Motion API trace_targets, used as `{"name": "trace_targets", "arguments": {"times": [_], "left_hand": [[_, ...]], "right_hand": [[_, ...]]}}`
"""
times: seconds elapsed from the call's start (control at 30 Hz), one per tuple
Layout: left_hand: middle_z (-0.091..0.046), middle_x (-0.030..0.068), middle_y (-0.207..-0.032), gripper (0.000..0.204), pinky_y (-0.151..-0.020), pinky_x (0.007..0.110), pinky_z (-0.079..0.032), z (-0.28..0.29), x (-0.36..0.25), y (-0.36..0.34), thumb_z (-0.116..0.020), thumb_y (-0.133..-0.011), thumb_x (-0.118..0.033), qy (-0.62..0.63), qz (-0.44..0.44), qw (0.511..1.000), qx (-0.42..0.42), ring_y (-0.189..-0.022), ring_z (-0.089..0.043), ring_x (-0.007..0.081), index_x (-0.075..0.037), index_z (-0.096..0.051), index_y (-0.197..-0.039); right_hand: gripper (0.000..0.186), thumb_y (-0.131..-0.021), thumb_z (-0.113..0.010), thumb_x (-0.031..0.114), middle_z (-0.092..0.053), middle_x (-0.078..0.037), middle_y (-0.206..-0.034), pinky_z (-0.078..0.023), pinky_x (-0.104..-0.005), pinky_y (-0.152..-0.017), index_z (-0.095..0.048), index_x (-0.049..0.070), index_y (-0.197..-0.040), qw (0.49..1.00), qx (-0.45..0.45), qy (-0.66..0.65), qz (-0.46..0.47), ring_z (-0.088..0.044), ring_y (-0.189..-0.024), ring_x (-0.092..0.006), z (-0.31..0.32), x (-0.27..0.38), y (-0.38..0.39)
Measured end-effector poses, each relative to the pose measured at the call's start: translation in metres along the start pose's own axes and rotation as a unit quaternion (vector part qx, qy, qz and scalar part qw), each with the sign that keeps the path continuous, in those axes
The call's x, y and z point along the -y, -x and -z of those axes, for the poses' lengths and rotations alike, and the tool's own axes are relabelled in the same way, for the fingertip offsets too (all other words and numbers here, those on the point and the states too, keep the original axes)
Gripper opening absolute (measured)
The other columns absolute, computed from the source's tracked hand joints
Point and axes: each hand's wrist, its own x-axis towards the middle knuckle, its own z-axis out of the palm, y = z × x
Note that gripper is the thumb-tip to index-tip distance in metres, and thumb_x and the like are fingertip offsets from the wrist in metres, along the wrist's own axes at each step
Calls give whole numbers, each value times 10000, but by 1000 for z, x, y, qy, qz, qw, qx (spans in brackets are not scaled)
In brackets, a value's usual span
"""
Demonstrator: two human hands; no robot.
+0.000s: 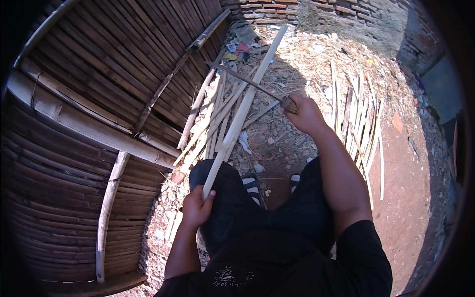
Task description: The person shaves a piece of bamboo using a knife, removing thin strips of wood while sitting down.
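My left hand grips the near end of a long, pale split-bamboo strip. The strip slants over my left thigh and away, its far end close to the brick wall. In my right hand is the wooden handle of a long-bladed knife. Its dark, narrow blade points left and lies across the strip's middle part; whether it touches or cuts into the bamboo I cannot tell.
A bamboo-slat wall with poles rises on the left. Several loose strips lie beside it, and another pile of strips is on the right. Litter and shavings cover the ground up to the brick wall. My sandalled feet are below my knees.
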Motion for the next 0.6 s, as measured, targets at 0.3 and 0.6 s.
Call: {"name": "trace_targets", "arguments": {"times": [0.3, 0.6], "left_hand": [[-656, 209, -696, 388, -600, 461, -514, 3, -4, 1, -678, -1006, -377, -47, -7, 999, -7, -644, -682, 400, 7, -628, -1027], [-662, 212, -719, 381, -606, 452, -509, 4, -7, 0, -687, -1003, -372, -19, -7, 1000, -3, -664, -687, 375, 5, -636, -1019]], "right_hand": [[297, -725, -774, 180, -698, -165, -853, -552, -519, -782, -646, 97, -979, 947, 199, 96, 234, -701, -873, -408, -40, 50, 22], [336, -886, -781, 280, -723, -231, -916, -539, -492, -810, -685, 29, -1088, 997, -45, -32, -60, -692, -898, -441, -6, -10, -4]]}}
